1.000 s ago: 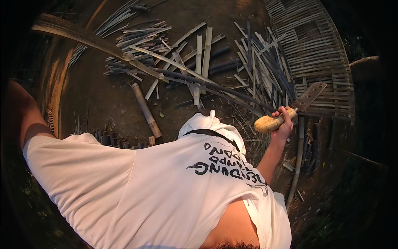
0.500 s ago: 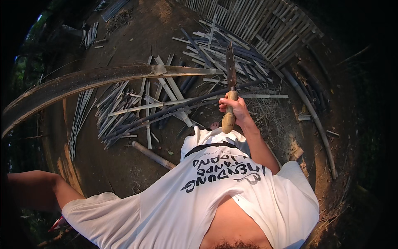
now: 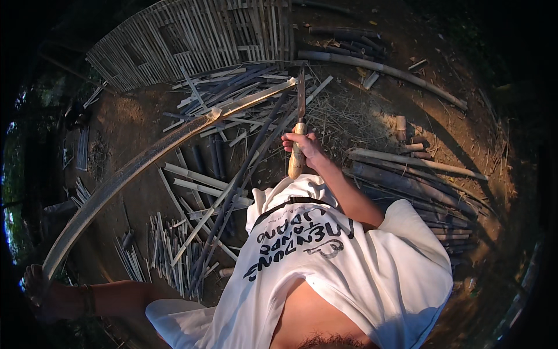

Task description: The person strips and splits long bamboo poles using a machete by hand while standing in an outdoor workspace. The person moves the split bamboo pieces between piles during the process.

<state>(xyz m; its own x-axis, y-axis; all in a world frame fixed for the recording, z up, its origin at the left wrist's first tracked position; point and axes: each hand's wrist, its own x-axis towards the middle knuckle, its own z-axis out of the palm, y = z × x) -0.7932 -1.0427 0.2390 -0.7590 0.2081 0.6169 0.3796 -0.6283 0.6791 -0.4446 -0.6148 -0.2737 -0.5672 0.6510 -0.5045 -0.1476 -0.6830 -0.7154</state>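
Note:
My right hand point(image 3: 305, 146) is closed round the wooden handle of a machete point(image 3: 301, 102), whose dark blade points away from me. A long split bamboo pole point(image 3: 151, 142) arcs across the left side, its hollow inner face partly showing and a node partway along. The pole's far end lies right by the blade; I cannot tell whether they touch. At the dim left rim my left hand point(image 3: 36, 285) grips the pole's near end, with the arm stretched out sideways and a band round the wrist.
A slatted bamboo panel point(image 3: 192, 41) stands at the far left. Split strips point(image 3: 244, 107) lie heaped before it, with bundled shorter sticks point(image 3: 168, 250) nearer on the left. Whole bamboo poles point(image 3: 418, 186) are stacked at my right, and a long pole point(image 3: 383, 68) lies beyond on the dirt.
My view has turned rightward, bringing the stacked poles in. The split pole now slants downward to the left, and my left hand has come into view. The machete stays in my right hand.

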